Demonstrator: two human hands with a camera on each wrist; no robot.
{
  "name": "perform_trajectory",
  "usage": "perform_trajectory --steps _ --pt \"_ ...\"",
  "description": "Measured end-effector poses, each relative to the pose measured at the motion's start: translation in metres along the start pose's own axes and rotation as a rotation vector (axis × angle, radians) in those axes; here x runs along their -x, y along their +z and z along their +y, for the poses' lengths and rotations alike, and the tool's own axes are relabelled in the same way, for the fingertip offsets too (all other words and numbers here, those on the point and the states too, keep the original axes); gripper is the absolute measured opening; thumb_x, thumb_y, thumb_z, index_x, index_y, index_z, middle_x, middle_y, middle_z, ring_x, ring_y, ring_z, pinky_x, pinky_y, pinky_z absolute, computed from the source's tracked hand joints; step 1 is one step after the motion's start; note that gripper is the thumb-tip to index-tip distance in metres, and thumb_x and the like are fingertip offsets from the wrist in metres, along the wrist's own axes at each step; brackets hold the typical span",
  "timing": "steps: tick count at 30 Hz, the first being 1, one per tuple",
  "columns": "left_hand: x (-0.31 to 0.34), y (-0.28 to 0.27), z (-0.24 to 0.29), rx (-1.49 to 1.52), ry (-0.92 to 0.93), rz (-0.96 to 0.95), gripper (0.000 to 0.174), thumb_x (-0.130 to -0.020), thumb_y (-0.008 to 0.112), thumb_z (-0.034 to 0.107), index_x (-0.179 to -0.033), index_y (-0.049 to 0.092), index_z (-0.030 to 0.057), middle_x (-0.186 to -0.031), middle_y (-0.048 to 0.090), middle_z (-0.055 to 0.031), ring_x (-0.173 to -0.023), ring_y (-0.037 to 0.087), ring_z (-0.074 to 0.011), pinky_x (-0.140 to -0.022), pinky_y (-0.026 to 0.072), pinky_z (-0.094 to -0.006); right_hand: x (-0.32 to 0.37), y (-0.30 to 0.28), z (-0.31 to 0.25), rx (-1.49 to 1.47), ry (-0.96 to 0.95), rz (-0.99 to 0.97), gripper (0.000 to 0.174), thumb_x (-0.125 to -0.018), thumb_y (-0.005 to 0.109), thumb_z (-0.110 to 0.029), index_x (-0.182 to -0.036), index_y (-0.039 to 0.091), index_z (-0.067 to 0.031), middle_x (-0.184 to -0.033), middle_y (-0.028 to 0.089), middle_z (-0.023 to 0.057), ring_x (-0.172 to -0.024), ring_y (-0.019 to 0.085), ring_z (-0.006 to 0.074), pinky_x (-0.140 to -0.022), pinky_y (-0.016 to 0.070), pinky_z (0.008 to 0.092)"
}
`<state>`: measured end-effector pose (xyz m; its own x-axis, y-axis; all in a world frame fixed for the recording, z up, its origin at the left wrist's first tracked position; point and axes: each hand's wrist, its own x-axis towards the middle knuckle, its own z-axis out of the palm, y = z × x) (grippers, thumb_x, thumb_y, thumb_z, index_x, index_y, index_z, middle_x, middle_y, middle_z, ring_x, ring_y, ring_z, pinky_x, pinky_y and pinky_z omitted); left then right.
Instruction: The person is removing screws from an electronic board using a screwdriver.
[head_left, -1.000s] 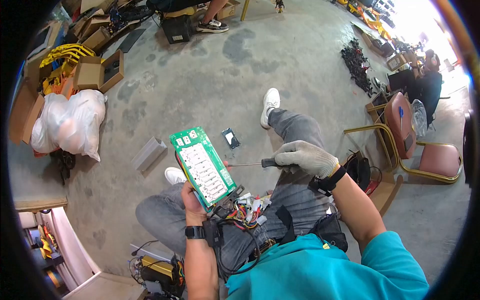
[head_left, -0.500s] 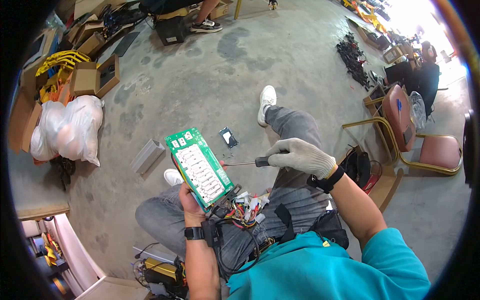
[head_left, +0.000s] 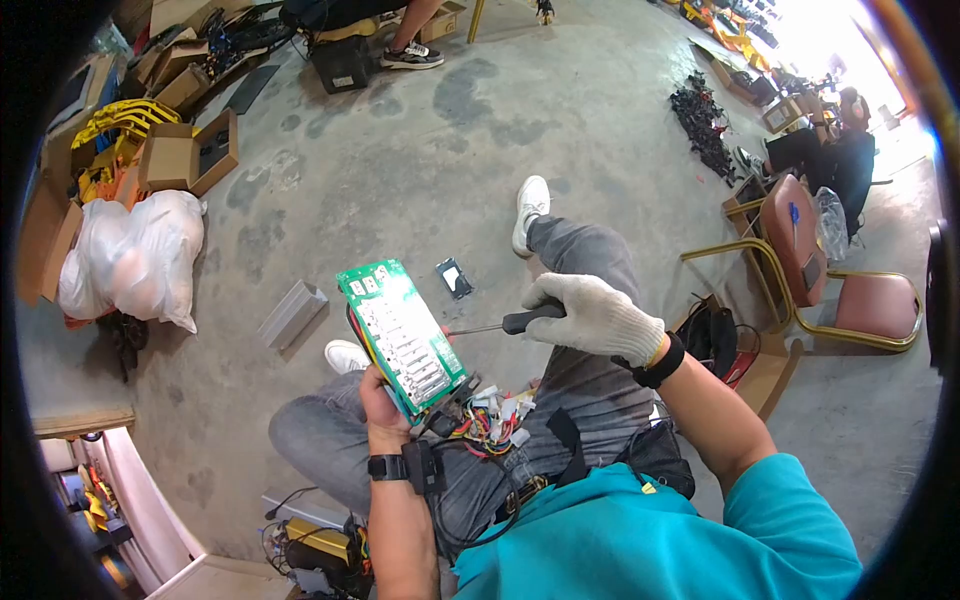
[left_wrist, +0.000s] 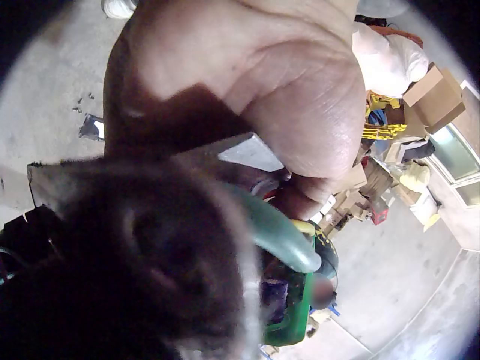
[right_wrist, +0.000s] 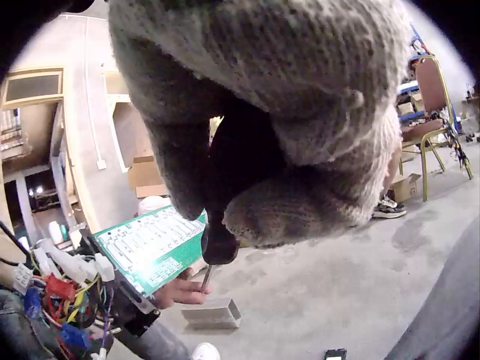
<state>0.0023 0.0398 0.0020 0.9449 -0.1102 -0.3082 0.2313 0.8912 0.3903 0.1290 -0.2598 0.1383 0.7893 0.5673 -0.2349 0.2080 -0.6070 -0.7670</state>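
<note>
In the head view, my bare left hand holds a green circuit board by its lower left edge, white-patterned face up. Glare lies across that face. My gloved right hand grips the black handle of a screwdriver, its thin shaft pointing left at the board's right edge. The screwdriver tip is hidden near the left fingertips, which show past that edge in the right wrist view. A bundle of coloured wires with white connectors hangs at the board's lower end, over my lap.
On the floor ahead lie a small black packet and a grey metal channel. White plastic bags and open cardboard boxes stand at the left. A brown chair and an open box are at the right.
My right hand has shifted its hold on the screwdriver, with more of the handle showing now. The board has tilted slightly and catches more light. The left hand keeps its hold.
</note>
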Motion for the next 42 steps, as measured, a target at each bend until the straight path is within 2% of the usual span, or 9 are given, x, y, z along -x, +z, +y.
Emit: perform_trajectory --steps 6,12,16,18,25,30,33,36,42 --pt "0.001 0.003 0.0 -0.006 -0.015 0.024 0.081 -0.095 0.048 0.028 -0.167 0.031 -0.0035 -0.158 0.044 -0.0424 -0.147 0.046 -0.0582 -0.121 0.0438 -0.0644 -0.003 0.001 -0.009 0.096 -0.149 0.079 0.033 -0.089 0.081 -0.016 -0.117 0.067 -0.0044 -0.104 0.071 0.0174 -0.098 0.074 0.0364 -0.087 0.0593 0.0427" --pt "0.0 -0.001 -0.001 0.016 -0.045 0.028 0.08 -0.095 0.048 0.029 -0.166 0.033 -0.0041 -0.158 0.046 -0.042 -0.148 0.046 -0.0576 -0.12 0.0446 -0.0651 -0.016 0.008 -0.027 -0.002 -0.234 0.201 0.039 -0.088 0.082 -0.013 -0.122 0.065 -0.0038 -0.108 0.07 0.0165 -0.097 0.075 0.0337 -0.087 0.0602 0.0419" --pt "0.0 -0.001 0.001 0.02 -0.083 -0.015 0.083 -0.094 0.049 0.027 -0.167 0.028 -0.0063 -0.162 0.041 -0.0407 -0.15 0.045 -0.055 -0.122 0.0422 -0.0642 -0.022 0.014 -0.031 -0.055 -0.239 0.2 0.039 -0.09 0.08 -0.014 -0.124 0.065 -0.0051 -0.108 0.07 0.016 -0.097 0.075 0.0335 -0.086 0.0602 0.0418" --pt "0.0 0.0 0.001 0.011 -0.083 -0.016 0.083 -0.093 0.049 0.027 -0.167 0.028 -0.0065 -0.162 0.042 -0.0407 -0.15 0.045 -0.055 -0.122 0.0424 -0.064 -0.02 0.014 -0.037 0.024 -0.204 0.196 0.04 -0.091 0.079 -0.016 -0.127 0.064 -0.007 -0.108 0.069 0.0159 -0.097 0.075 0.0343 -0.086 0.06 0.0423" --pt "0.0 -0.001 0.0 0.034 -0.086 0.002 0.085 -0.091 0.05 0.025 -0.167 0.027 -0.0068 -0.162 0.042 -0.0404 -0.149 0.046 -0.0545 -0.122 0.0432 -0.0635 -0.016 0.016 -0.028 0.011 -0.178 0.184 0.036 -0.091 0.079 -0.018 -0.122 0.064 -0.0067 -0.107 0.069 0.0165 -0.097 0.074 0.0344 -0.086 0.0596 0.043" --pt "0.0 0.001 -0.001 0.021 -0.073 0.006 0.084 -0.092 0.051 0.027 -0.167 0.03 -0.0044 -0.161 0.043 -0.0404 -0.149 0.045 -0.0562 -0.121 0.0435 -0.0644 -0.014 0.016 -0.025 -0.019 -0.235 0.22 0.032 -0.09 0.08 -0.012 -0.117 0.064 -0.0039 -0.104 0.069 0.0159 -0.095 0.075 0.0332 -0.084 0.0596 0.0416" --pt "0.001 0.001 -0.003 0.024 -0.065 0.03 0.083 -0.093 0.052 0.028 -0.167 0.032 -0.0027 -0.16 0.044 -0.0402 -0.148 0.046 -0.0574 -0.12 0.045 -0.0651 -0.014 0.018 -0.025 -0.076 -0.191 0.191 0.031 -0.09 0.079 -0.007 -0.117 0.064 -0.0034 -0.103 0.07 0.0154 -0.094 0.076 0.0321 -0.083 0.0602 0.0404" --pt "0.001 0.0 -0.001 0.049 -0.065 0.028 0.084 -0.092 0.052 0.027 -0.168 0.031 -0.0023 -0.16 0.045 -0.039 -0.147 0.047 -0.0571 -0.118 0.0463 -0.0658 -0.013 0.018 -0.026 -0.046 -0.248 0.232 0.03 -0.09 0.079 -0.006 -0.116 0.064 -0.0035 -0.103 0.07 0.0152 -0.093 0.077 0.0313 -0.083 0.0607 0.0398" --pt "0.001 -0.005 -0.002 0.036 -0.066 0.028 0.083 -0.092 0.052 0.025 -0.167 0.031 -0.0015 -0.16 0.046 -0.0366 -0.145 0.05 -0.0569 -0.116 0.0476 -0.0669 -0.011 0.015 -0.029 -0.026 -0.21 0.28 0.029 -0.088 0.078 -0.004 -0.115 0.065 -0.0044 -0.104 0.071 0.0147 -0.095 0.077 0.0303 -0.084 0.0608 0.0393"
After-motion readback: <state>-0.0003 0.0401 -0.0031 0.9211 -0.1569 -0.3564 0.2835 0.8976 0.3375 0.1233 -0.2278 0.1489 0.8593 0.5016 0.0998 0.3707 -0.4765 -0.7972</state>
